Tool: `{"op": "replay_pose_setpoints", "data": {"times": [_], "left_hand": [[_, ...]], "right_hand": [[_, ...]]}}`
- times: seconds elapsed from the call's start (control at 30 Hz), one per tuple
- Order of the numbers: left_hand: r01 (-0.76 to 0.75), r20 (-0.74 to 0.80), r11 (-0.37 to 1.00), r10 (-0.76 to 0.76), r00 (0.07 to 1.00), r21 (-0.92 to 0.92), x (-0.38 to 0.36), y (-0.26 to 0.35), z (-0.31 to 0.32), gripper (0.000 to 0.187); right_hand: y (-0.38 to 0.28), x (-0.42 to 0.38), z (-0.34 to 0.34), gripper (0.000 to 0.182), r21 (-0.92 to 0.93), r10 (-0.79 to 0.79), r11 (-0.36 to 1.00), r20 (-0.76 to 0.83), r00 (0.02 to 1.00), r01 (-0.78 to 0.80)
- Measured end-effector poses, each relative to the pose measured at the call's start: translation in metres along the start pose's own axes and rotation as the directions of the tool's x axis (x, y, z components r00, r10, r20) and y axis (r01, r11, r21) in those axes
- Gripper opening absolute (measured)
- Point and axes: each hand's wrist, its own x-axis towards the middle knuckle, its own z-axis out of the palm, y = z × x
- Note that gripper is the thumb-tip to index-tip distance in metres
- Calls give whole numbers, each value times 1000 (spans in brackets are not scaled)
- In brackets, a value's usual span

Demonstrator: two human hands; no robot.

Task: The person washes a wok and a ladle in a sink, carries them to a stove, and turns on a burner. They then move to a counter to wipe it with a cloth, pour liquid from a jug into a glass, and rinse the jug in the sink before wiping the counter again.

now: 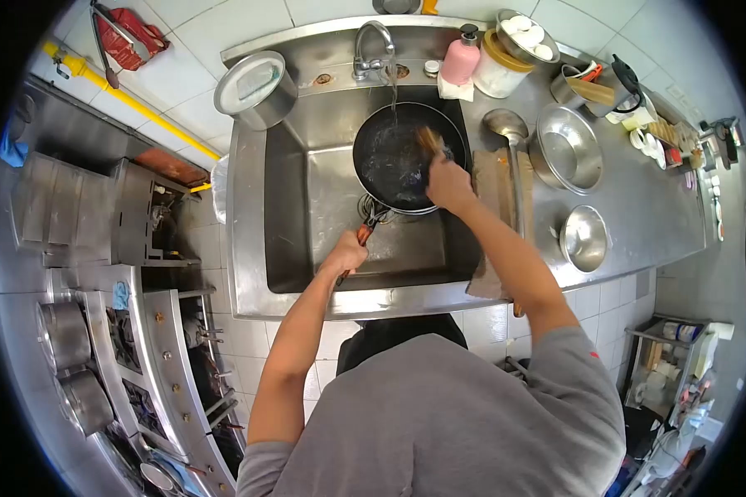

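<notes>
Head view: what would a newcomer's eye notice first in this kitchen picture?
First the black pan in the middle of the steel sink, with water running into it from the tap. The right hand holds a brush inside the pan, and the left hand grips the pan's handle. To the right, on the counter, stand two steel bowls.

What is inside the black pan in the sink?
The pan holds water from the tap and a brush in the right hand. The hand covers the brush handle.

Black wok point(394, 157) in sink, brush point(428, 139) inside.
</notes>
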Motion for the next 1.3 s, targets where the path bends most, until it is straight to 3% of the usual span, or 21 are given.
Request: {"op": "replay_pose_setpoints", "data": {"times": [0.07,0.1,0.17,0.23,0.3,0.37,0.4,0.47,0.5,0.53,0.57,0.6,0.7,0.83,0.93,1.03,1.07,1.17,1.3], "left_hand": [[-10,7,1000,10,1000,-29,10,-8,-3,3],[-19,16,1000,19,1000,-18,15,-2,4,2],[28,48,1000,-29,998,9,10,-15,10,5],[48,54,999,-49,997,19,9,-10,5,4],[55,50,998,-56,997,9,3,-3,7,5],[47,28,999,-47,999,4,-5,2,6,8],[47,25,999,-47,999,0,-5,3,5,8],[51,26,999,-50,998,-6,-3,2,7,8],[48,37,999,-48,998,-13,3,-3,9,6],[45,50,999,-44,998,-19,12,-10,10,6],[44,66,999,-42,997,-26,16,-16,11,7],[49,65,999,-48,997,-14,14,-15,11,8],[40,74,999,-40,997,0,6,-8,11,9],[15,118,997,-6,993,-74,11,-18,8,12],[32,161,986,-5,987,-165,2,-10,12,20],[81,222,957,-18,975,-279,10,-21,14,20],[113,286,946,-23,958,-303,12,-23,11,21],[160,354,889,4,935,-430,13,-27,4,24],[254,430,814,-6,903,-523,2,-16,0,27]], "right_hand": [[-26,15,-2,72,5,43,999,-48,998,-43],[-26,6,-3,64,59,-74,995,-136,988,83],[-36,-30,3,55,70,-315,946,-8,949,315],[-40,-64,-42,39,-103,-294,935,317,902,340],[-29,-72,-64,23,-257,-73,949,391,918,185],[4,-46,-39,18,-263,-29,963,133,991,63],[12,-21,-30,30,-195,-1,980,121,993,25],[2,25,-7,44,6,57,998,-110,992,-57],[-25,21,-19,52,-61,12,998,-122,992,-20],[-36,17,-14,51,-2,-88,996,-23,996,88],[-42,4,-3,54,66,-214,974,-25,976,215],[-49,-20,-5,57,-8,-244,970,24,970,244],[-22,-95,-30,57,147,-245,958,-31,969,246],[4,-198,-71,52,433,147,898,-118,982,-82],[25,-253,-58,52,487,459,830,-318,830,-272],[48,-273,-42,50,500,680,707,-287,674,-501],[56,-275,-34,49,534,716,673,-299,631,-511],[66,-279,-16,48,321,523,852,-560,643,-414],[55,-275,-12,47,387,575,809,-362,734,-443]]}}
